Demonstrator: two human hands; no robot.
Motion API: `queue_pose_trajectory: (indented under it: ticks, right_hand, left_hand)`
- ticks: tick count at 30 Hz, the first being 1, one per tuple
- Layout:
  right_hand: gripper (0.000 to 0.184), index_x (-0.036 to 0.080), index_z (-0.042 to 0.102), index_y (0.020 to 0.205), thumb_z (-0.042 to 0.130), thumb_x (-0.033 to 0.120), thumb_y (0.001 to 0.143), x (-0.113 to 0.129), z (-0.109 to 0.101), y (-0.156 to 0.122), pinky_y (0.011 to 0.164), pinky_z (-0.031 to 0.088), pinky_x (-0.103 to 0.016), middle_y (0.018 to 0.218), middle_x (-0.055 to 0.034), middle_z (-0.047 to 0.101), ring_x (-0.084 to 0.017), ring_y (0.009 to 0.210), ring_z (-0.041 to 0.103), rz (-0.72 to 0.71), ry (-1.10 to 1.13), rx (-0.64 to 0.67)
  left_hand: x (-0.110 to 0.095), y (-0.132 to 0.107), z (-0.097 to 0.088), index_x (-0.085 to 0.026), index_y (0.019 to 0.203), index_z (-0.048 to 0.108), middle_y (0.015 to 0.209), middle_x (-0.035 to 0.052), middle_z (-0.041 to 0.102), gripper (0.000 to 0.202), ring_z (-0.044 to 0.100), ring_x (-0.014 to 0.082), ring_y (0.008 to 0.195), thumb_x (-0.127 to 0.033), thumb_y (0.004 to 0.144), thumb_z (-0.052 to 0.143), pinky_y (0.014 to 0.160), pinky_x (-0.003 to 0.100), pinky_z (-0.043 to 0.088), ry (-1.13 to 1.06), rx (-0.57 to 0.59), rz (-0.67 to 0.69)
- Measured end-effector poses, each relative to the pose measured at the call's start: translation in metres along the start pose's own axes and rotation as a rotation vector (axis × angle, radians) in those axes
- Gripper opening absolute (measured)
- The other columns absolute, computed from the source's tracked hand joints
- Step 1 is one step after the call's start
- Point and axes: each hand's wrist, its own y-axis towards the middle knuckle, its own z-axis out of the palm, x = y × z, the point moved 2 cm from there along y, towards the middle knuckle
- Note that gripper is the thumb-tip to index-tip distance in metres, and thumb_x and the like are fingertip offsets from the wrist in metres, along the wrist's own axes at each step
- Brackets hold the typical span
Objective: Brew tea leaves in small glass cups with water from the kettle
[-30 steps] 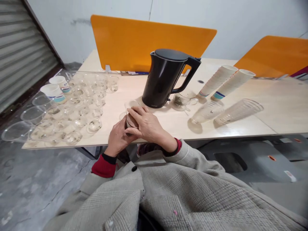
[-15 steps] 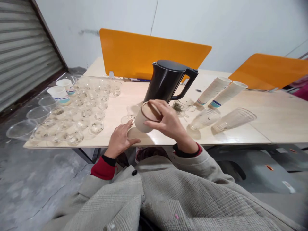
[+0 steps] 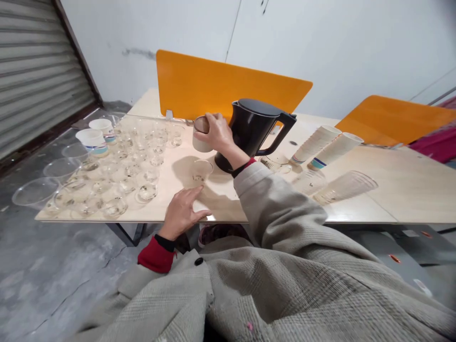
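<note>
My right hand (image 3: pixel 215 133) is stretched out over the table and grips a beige paper cup (image 3: pixel 200 135) from above, held just left of the black electric kettle (image 3: pixel 252 128). Below it a clear plastic cup (image 3: pixel 202 170) stands upright on the light wooden table (image 3: pixel 392 190). My left hand (image 3: pixel 183 211) rests flat near the table's front edge, fingers spread, holding nothing.
Many clear plastic cups (image 3: pixel 138 156) stand in rows on the left, with two paper cups (image 3: pixel 94 140) beyond them. Stacks of paper cups (image 3: pixel 327 142) and clear cups (image 3: pixel 344 186) lie on their sides at the right. Orange dividers (image 3: pixel 228 88) stand behind.
My right hand has lifted the paper cup away from my body and carried it forward to beside the kettle. My left hand has let go and now lies flat on the table.
</note>
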Motion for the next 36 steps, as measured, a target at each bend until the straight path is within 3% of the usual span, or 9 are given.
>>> queue_pose_trajectory:
  ticks: [5,11,17,26,32,36]
  right_hand:
    - [0.058,0.017,0.063,0.135,0.075,0.045,0.086,-0.009,0.043,0.012,0.117,0.046,-0.06,0.144,-0.0217,0.057,-0.042,0.133,0.055,0.082,0.045,0.104]
    - [0.043,0.02,0.068,0.122,0.071,0.043,0.086,-0.021,0.064,0.012,0.11,0.051,-0.052,0.147,-0.0181,0.058,-0.038,0.13,0.056,0.099,0.083,0.145]
    - [0.04,0.02,0.066,0.121,0.068,0.045,0.09,-0.028,0.066,0.011,0.11,0.05,-0.048,0.146,-0.0177,0.059,-0.035,0.125,0.057,0.066,0.076,0.15]
    - [0.036,0.02,0.067,0.12,0.068,0.043,0.092,-0.027,0.061,0.007,0.108,0.05,-0.053,0.148,-0.0183,0.057,-0.037,0.126,0.055,0.101,0.082,0.148]
    - [0.042,0.018,0.066,0.127,0.068,0.042,0.093,-0.025,0.059,0.005,0.11,0.049,-0.057,0.152,-0.0213,0.054,-0.04,0.13,0.054,0.144,0.068,0.158]
    - [0.054,0.014,0.062,0.139,0.069,0.042,0.094,-0.025,0.056,0.004,0.119,0.043,-0.059,0.161,-0.0238,0.047,-0.04,0.14,0.051,0.129,0.084,0.183]
  left_hand:
    - [0.0,-0.001,0.001,-0.019,0.152,0.058,0.147,0.0177,0.072,0.084,0.069,0.0356,0.135,-0.059,0.084,0.086,0.119,0.056,0.05,0.01,0.014,0.001]
    - [-0.002,-0.001,0.001,-0.021,0.153,0.058,0.149,0.0167,0.07,0.082,0.068,0.0351,0.136,-0.059,0.085,0.085,0.121,0.055,0.049,0.01,0.008,-0.004]
    - [-0.003,-0.001,0.0,-0.021,0.153,0.058,0.149,0.0162,0.07,0.082,0.068,0.0349,0.136,-0.057,0.084,0.086,0.121,0.055,0.049,0.002,0.021,-0.019]
    - [-0.002,-0.001,0.0,-0.022,0.152,0.06,0.15,0.0151,0.07,0.076,0.068,0.0345,0.136,-0.054,0.086,0.084,0.121,0.055,0.049,-0.003,0.026,-0.023]
    - [-0.002,0.0,0.0,-0.021,0.15,0.06,0.149,0.0159,0.071,0.074,0.068,0.0345,0.135,-0.051,0.087,0.084,0.12,0.055,0.05,0.01,0.013,-0.011]
    - [-0.002,0.0,-0.001,-0.022,0.15,0.061,0.149,0.0155,0.071,0.072,0.069,0.0346,0.134,-0.051,0.088,0.083,0.119,0.055,0.051,0.018,0.001,-0.005]
